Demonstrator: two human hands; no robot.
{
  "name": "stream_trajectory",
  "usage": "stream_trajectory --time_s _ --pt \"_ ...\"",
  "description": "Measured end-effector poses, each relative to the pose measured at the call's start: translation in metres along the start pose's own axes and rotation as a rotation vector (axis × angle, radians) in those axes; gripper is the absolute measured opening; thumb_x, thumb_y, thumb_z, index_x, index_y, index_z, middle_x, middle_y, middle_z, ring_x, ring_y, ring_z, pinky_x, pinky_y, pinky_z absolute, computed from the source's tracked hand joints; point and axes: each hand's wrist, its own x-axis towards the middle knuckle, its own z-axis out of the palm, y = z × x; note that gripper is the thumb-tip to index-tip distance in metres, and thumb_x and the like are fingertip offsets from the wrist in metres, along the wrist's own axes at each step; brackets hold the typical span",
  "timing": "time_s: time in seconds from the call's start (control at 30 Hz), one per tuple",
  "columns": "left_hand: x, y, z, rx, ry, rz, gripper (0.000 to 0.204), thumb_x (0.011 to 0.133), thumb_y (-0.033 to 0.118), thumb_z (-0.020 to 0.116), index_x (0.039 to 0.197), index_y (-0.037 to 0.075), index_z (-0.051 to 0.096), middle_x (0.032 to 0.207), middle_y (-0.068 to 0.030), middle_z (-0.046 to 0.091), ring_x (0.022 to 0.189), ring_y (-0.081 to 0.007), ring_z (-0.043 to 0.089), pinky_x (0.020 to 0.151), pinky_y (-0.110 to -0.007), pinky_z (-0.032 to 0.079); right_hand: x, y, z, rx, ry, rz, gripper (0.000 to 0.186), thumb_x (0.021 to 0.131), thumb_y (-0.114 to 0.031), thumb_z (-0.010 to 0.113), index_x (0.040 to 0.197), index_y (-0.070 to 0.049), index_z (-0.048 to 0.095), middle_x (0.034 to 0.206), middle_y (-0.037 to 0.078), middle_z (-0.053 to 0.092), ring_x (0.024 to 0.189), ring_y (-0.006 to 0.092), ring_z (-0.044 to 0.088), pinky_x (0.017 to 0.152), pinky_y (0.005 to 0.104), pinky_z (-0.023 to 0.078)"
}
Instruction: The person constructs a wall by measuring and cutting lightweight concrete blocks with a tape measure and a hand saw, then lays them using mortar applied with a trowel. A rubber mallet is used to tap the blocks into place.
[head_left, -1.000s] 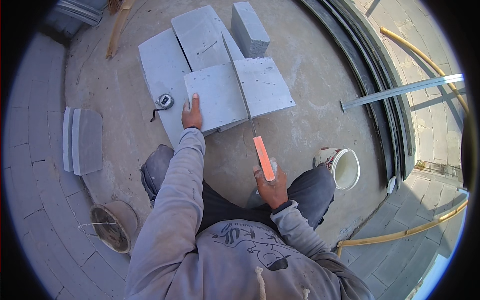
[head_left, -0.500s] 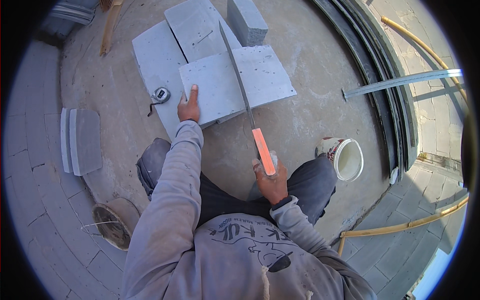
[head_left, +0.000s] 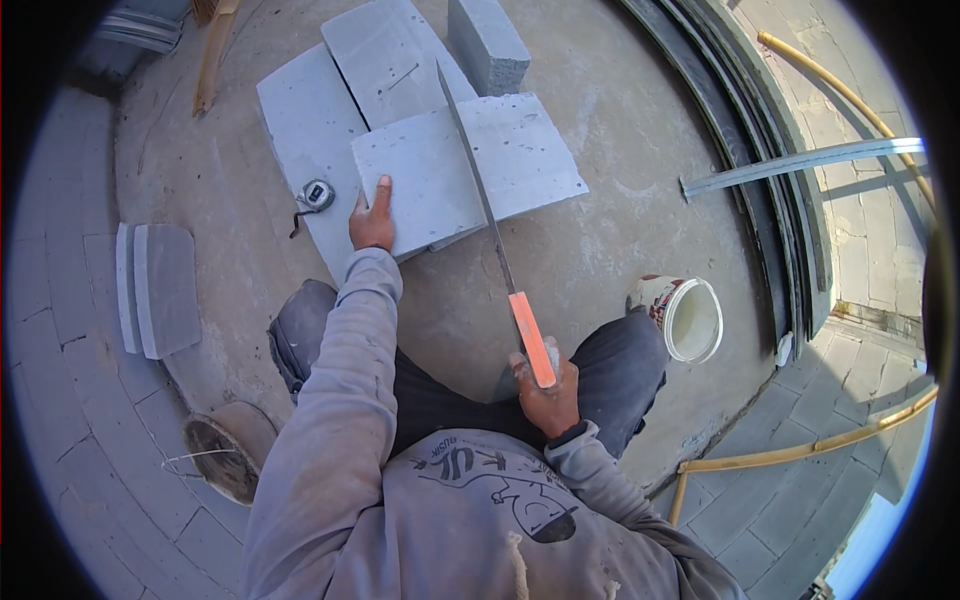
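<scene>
Pointing toward eleven o'clock, a saw [head_left: 491,218] fills the right grip [head_left: 549,396]; the left grip [head_left: 374,219], closure unclear, touches a block [head_left: 428,178] at its eight o'clock.

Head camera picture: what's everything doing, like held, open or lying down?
Saw: held, blade across the top slab
Left hand: resting on the top slab
Right hand: closed around the saw's handle
Top slab: lying on other slabs
Tape measure: lying on a slab
White bucket: open, no lid
Dusty bucket: open
</scene>
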Motion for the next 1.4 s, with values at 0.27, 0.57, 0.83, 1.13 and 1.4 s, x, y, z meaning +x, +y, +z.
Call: stream_trajectory --time_s 0.27,0.57,0.83,1.13,1.4 --pt "-0.007 0.007 0.004 0.007 -0.003 -0.019 0.073 0.084 0.058 0.06 0.126 -0.002 0.058 0.117 -0.0187 0.065 0.113 -0.0308 0.059 0.098 -0.034 0.041 0.088 -0.03 0.025 -0.004 0.056 -0.108 0.017 0.082 -0.013 0.066 0.087 -0.002 0.054 0.073 0.021 0.063 0.069 0.0427 0.062 0.061 0.043 0.049" --pt "-0.005 0.009 0.017 -0.084 -0.023 0.03 0.071 0.084 0.056 0.061 0.124 -0.003 0.058 0.116 -0.0185 0.065 0.111 -0.0304 0.06 0.098 -0.034 0.041 0.06 -0.013 0.02 -0.035 0.072 -0.165 0.013 0.08 -0.007 0.065 0.086 0.001 0.056 0.065 0.017 0.057 0.058 0.0368 0.057 0.055 0.0374 0.046" --pt "0.007 0.004 0.008 -0.115 0.01 -0.005 0.067 0.085 0.053 0.063 0.124 -0.001 0.059 0.115 -0.0167 0.066 0.109 -0.0261 0.061 0.095 -0.033 0.043 0.019 0.015 -0.011 -0.031 -0.066 -0.146 0.016 0.081 -0.013 0.065 0.09 -0.002 0.057 0.072 0.019 0.062 0.068 0.0416 0.062 0.06 0.0443 0.049" --pt "0.003 0.007 0.016 -0.106 -0.01 -0.026 0.067 0.083 0.051 0.065 0.124 -0.002 0.059 0.112 -0.0163 0.067 0.107 -0.026 0.062 0.094 -0.033 0.043 0.111 -0.017 0.0 -0.054 0.022 -0.183 0.015 0.08 -0.014 0.063 0.085 -0.001 0.057 0.071 0.021 0.061 0.07 0.043 0.061 0.063 0.044 0.049" --pt "0.0 0.026 0.015 -0.08 -0.023 0.012 0.066 0.083 0.05 0.065 0.123 -0.003 0.059 0.111 -0.0162 0.067 0.105 -0.025 0.063 0.093 -0.032 0.044 0.08 -0.008 -0.016 -0.061 -0.024 -0.144 0.017 0.08 -0.014 0.063 0.087 -0.001 0.057 0.073 0.021 0.063 0.069 0.0438 0.061 0.063 0.044 0.05"
